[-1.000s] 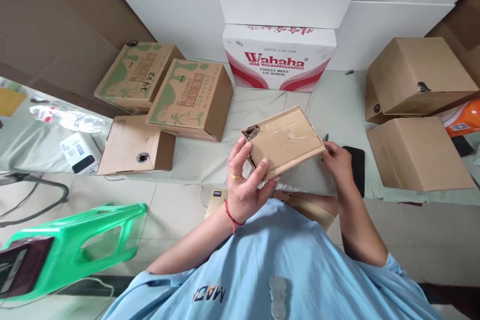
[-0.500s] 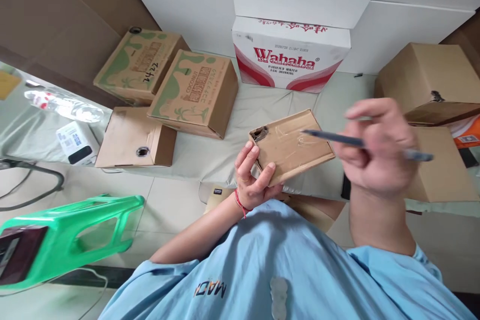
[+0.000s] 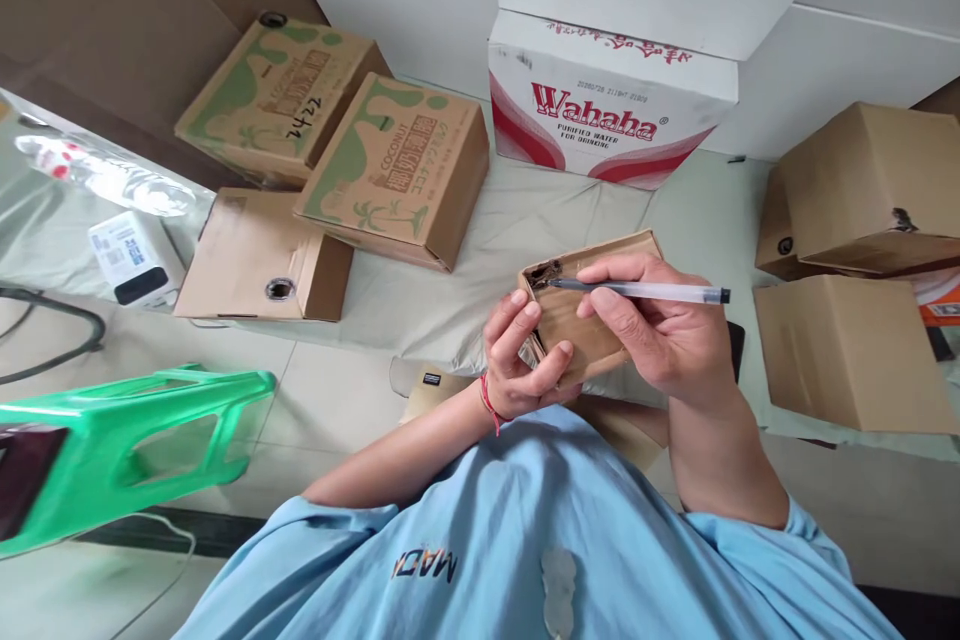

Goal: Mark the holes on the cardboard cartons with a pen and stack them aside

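Observation:
A small cardboard box (image 3: 589, 345) is tilted in front of my chest, with a ragged dark hole near its far left corner. My left hand (image 3: 525, 355) grips its left side, fingers along the edge and thumb on the top face. In my right hand (image 3: 664, 330) is a pen (image 3: 679, 292) with a clear barrel and dark end, pinched between thumb and fingers. Its tip reaches the edge of the ragged hole; whether it touches the cardboard I cannot tell. Part of the box's right side is hidden behind my right hand.
Coconut cartons (image 3: 394, 170) and a plain box with a round hole (image 3: 244, 255) stand at left, by a white device (image 3: 135, 260) and a plastic bottle (image 3: 105, 175). A Wahaha carton (image 3: 611, 105) stands behind; brown boxes (image 3: 847, 350) sit right. A green stool (image 3: 142, 440) is lower left.
My right hand has swung in from the right, bringing the pen over the box to the hole. The box has shifted slightly right in view, still in my left hand.

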Tool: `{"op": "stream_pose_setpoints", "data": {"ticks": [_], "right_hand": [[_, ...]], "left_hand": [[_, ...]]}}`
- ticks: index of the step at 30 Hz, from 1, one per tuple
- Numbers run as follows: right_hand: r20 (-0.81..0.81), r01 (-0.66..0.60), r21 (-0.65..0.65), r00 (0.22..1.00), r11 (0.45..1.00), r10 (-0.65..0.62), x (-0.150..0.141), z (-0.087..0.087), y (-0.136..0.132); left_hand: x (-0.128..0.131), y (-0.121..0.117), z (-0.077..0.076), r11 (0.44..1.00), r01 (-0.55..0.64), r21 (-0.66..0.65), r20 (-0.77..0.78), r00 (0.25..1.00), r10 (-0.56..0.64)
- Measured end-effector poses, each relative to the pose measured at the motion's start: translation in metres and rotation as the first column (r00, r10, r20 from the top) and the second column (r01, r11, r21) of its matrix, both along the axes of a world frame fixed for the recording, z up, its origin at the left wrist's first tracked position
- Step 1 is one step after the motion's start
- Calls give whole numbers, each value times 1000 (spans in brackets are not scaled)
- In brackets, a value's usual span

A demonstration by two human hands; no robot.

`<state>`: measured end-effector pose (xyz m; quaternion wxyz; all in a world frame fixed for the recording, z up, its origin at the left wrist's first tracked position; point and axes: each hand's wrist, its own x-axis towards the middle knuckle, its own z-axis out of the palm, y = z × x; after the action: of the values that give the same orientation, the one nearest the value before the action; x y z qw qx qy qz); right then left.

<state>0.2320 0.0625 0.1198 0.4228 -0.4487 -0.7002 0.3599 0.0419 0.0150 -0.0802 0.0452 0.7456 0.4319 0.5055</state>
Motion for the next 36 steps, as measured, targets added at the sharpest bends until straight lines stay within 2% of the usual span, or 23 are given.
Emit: {"op": "stream_pose_setpoints", "data": {"ticks": [3,6,8,13,17,21,25,28,32,36], "right_hand": [[55,-66,9,996,998,65,-2,1,3],[118,-77,20,990,997,74,-4,2,5],[132,-55,21,990,998,52,-5,2,5],[122,49,8,991,999,-50,-5,0,3],[108,101,21,989,995,-103,-5,-3,3],[96,150,29,984,988,-152,-6,-4,3],[56,152,65,986,986,-155,-6,-5,2],[72,161,74,984,984,-166,-7,-5,1],[98,167,81,980,983,-175,-7,-6,0],[100,166,98,979,981,-176,-5,-8,0]], "left_hand": [[-1,0,-9,998,-1,-60,10,1000,1],[-2,0,-7,997,3,-72,18,1000,-2],[-1,2,1,1000,-6,-15,15,1000,6],[5,13,32,957,-29,289,48,999,15],[7,17,45,950,45,309,101,992,-80],[6,16,41,953,34,302,91,994,-64],[4,14,31,958,-20,286,31,999,11],[4,13,28,967,-16,256,8,1000,14],[4,14,33,957,-47,286,-8,999,52],[6,15,40,949,-43,314,28,999,36]]}}
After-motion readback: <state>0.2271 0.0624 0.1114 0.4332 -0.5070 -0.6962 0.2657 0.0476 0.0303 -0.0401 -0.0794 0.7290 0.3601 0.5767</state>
